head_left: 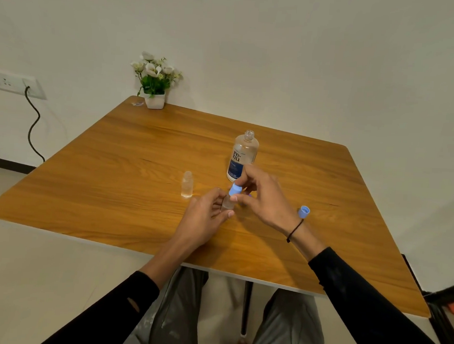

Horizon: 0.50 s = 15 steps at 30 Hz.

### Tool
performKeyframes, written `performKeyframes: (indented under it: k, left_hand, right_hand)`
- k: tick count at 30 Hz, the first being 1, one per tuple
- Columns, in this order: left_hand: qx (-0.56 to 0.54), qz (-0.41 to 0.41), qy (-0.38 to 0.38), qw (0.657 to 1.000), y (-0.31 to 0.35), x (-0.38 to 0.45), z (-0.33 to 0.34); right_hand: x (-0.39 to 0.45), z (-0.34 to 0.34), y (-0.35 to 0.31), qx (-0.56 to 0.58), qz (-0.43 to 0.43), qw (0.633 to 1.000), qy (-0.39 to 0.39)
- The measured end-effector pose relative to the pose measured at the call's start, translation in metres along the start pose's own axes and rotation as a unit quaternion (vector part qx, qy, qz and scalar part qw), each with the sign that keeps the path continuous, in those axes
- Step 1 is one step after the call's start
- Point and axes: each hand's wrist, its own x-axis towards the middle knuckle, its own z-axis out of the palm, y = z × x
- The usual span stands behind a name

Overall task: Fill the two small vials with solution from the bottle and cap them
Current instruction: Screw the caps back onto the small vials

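Observation:
A clear solution bottle (pixel 242 155) with a blue label stands uncapped on the wooden table (pixel 129 165). One small clear vial (pixel 187 184) stands upright and uncapped to its left. My left hand (pixel 203 218) grips the second small vial (pixel 228 202) at its base on the table. My right hand (pixel 261 195) pinches a blue cap (pixel 234 190) at the top of that vial, tilted. Another blue cap (pixel 304 212) lies on the table just right of my right wrist.
A white pot of white flowers (pixel 155 82) stands at the table's far left corner, with a small clear item (pixel 137 103) beside it. A wall socket with a black cable (pixel 32 128) is at the left. A dark chair (pixel 447 308) sits off the right edge.

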Motion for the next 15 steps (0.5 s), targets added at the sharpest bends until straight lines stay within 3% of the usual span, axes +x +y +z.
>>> performKeyframes:
  k: [3,6,9,11,15]
  left_hand:
    - [-0.008,0.001,0.001,1.000,0.001,0.000,0.000]
    - [0.004,-0.001,-0.005,1.000,0.005,0.000,0.000]
    - [0.017,0.001,0.001,1.000,0.005,0.000,-0.001]
    - [0.027,0.002,0.003,1.000,0.005,-0.001,-0.002]
    - [-0.005,-0.007,-0.002,1.000,0.006,-0.001,-0.001]
  right_hand:
    - [0.004,-0.003,-0.003,-0.043,-0.025,0.997,-0.054]
    - [0.008,-0.002,-0.010,-0.157,-0.058,0.979,-0.118]
    - [0.013,-0.002,-0.024,-0.370,-0.046,0.916,-0.145]
    - [0.015,-0.006,-0.028,-0.447,-0.048,0.885,-0.119]
    - [0.016,-0.019,-0.031,-0.297,-0.057,0.931,-0.204]
